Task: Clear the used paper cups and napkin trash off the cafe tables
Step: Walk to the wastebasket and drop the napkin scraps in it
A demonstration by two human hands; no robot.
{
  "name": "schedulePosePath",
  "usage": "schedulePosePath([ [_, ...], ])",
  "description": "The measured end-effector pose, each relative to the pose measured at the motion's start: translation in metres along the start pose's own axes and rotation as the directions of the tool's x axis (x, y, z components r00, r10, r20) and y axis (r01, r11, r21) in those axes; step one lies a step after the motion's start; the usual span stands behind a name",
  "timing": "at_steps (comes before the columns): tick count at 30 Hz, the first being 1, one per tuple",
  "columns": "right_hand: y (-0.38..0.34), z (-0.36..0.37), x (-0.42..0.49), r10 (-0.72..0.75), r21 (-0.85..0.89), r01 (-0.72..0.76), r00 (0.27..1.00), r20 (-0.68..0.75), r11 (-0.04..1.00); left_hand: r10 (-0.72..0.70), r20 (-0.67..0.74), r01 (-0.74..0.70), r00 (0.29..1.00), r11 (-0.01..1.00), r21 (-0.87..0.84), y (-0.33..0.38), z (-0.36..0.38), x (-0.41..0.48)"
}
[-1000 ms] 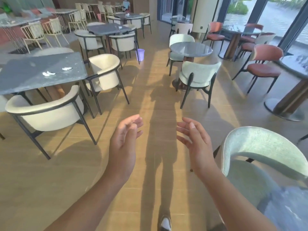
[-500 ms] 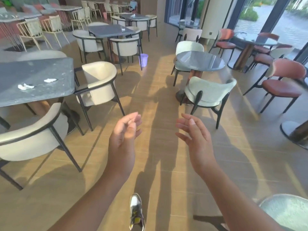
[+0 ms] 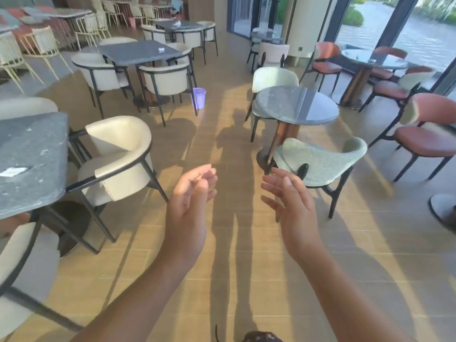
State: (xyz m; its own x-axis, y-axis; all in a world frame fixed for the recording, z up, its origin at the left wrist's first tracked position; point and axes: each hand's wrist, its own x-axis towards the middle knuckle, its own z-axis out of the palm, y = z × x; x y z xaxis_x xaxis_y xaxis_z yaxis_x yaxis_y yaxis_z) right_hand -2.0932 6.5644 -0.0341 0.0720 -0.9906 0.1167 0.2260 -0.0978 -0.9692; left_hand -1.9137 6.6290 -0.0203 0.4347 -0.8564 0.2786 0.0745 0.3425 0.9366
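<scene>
Left hand point(image 3: 188, 211): raised, fingers loosely curled, holding nothing.
Right hand point(image 3: 294, 208): alongside, fingers relaxed and spread, empty.
Napkin point(image 3: 11, 172): flat on grey table point(image 3: 37, 144), far left (well apart from both hands).
Purple bin point(image 3: 199, 98): on floor, farther ahead.

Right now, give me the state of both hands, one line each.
Left hand: open, fingers loosely curled, holding nothing.
Right hand: open, fingers relaxed, holding nothing.
</scene>
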Motion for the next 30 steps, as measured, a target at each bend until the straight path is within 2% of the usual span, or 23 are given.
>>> schedulePosePath([
  [9,0.062,0.012,0.254,0.011,0.003,-0.011,0.999,0.046,1.0,-0.011,-0.025,0.012,1.0,0.999,0.045,-0.112,0.062,0.219],
  [18,0.067,0.04,0.512,0.019,-0.015,-0.017,0.989,0.148,1.0,-0.014,-0.147,0.017,0.989,1.0,0.017,-0.169,0.119,0.456],
  [24,0.099,0.066,0.657,0.056,-0.017,-0.054,0.987,0.149,0.998,-0.022,-0.19,0.021,0.981,1.0,-0.009,-0.22,0.128,0.595],
  [30,0.142,0.125,0.817,0.037,-0.017,-0.035,0.99,0.139,0.999,0.01,-0.19,-0.014,0.982,1.0,-0.017,-0.282,0.115,0.762],
])
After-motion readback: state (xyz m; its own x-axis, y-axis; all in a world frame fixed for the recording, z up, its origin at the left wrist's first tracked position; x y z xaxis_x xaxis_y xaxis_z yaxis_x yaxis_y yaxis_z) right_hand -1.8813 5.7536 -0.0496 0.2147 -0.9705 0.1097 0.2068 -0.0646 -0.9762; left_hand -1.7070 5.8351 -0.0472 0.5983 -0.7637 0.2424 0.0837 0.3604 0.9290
